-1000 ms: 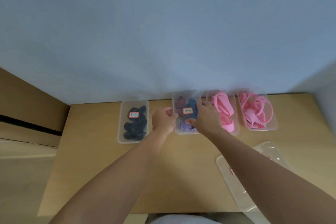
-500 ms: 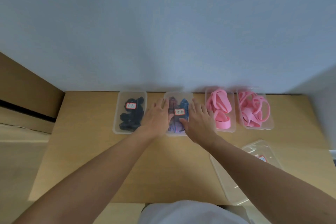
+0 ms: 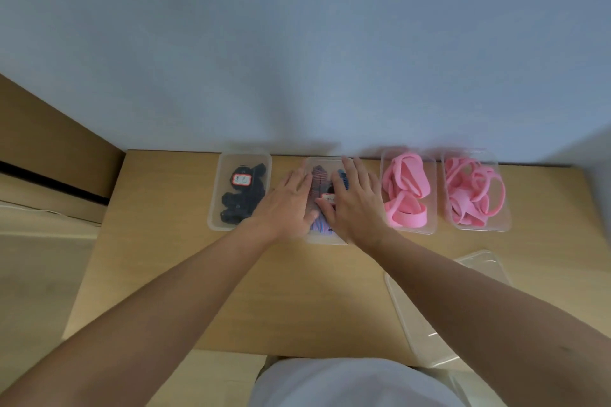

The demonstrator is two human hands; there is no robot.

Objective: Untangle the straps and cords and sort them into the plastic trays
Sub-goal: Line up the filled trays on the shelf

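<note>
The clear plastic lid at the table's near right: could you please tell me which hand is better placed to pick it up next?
Probably the right hand: the clear plastic lid lies beside its forearm, whereas the left hand, flat on the striped-strap tray, would have to cross over.

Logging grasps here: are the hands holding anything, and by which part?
Nothing is gripped. Left hand and right hand lie flat, fingers straight, on top of the striped-strap tray.

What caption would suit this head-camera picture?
Left hand and right hand rest flat on the clear plastic tray of striped straps.
</note>
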